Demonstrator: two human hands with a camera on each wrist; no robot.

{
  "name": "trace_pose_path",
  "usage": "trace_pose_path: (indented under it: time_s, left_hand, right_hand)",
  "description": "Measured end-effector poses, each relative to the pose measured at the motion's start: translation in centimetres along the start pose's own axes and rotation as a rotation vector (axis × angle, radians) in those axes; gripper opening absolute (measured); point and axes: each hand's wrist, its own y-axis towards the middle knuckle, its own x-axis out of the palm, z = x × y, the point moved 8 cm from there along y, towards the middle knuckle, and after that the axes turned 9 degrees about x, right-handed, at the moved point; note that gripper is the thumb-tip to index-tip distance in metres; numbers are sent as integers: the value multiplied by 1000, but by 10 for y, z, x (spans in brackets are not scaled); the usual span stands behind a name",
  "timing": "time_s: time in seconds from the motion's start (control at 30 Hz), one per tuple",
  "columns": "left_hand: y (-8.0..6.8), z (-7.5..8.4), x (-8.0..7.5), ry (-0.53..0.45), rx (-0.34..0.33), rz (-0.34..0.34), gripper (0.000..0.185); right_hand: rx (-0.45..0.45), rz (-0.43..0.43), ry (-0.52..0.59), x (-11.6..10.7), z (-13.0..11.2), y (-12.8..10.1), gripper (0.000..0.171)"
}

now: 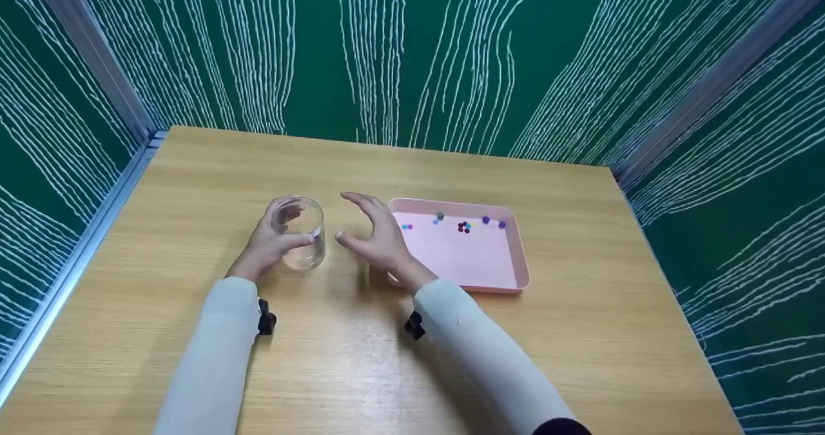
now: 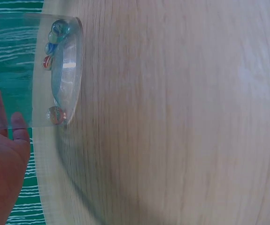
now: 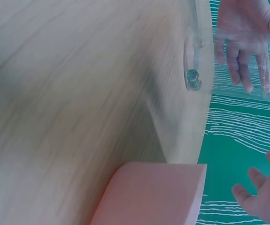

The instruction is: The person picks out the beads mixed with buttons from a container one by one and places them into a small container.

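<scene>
My left hand (image 1: 263,245) grips a clear glass jar (image 1: 307,254) by its side, fingers behind and thumb across the front. The jar is upright on the wooden table, left of centre. Several glass marbles (image 2: 56,115) lie around the inside of its base in the left wrist view. My right hand (image 1: 385,240) is held in the air between the jar and a pink tray (image 1: 467,264), thumb and fingers spread apart, with nothing in it. In the right wrist view its fingers (image 3: 257,178) show beyond the tray's edge.
Inside the tray are small coloured balls: a dark red cluster (image 1: 463,227), purple ones (image 1: 486,220) and a green one (image 1: 440,216), near the far side. Green walls with white wavy lines (image 1: 374,55) enclose the table (image 1: 335,357) at the back and sides.
</scene>
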Motion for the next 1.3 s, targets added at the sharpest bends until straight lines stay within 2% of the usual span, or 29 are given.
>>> trace_pose_path:
  time_s: [0.17,0.33,0.7,1.0,1.3]
  left_hand:
    - [0,-2,-1,-8,-1,7,81]
    - [1,-1,-1,2,11,12,80]
    - [0,0,-1,-18,39,18,79]
    - [8,-24,-6,-10,34,24,79]
    - [9,-24,-6,-17,59,30,78]
  right_hand:
    - [-30,6,-60,-2,0,-1,82]
    - [-20,6,-72,-6,3,-3,88]
    - [-16,41,-134,-18,13,-3,89]
    - [28,70,-148,-30,21,-4,86]
    - [25,84,-165,-38,26,-6,80]
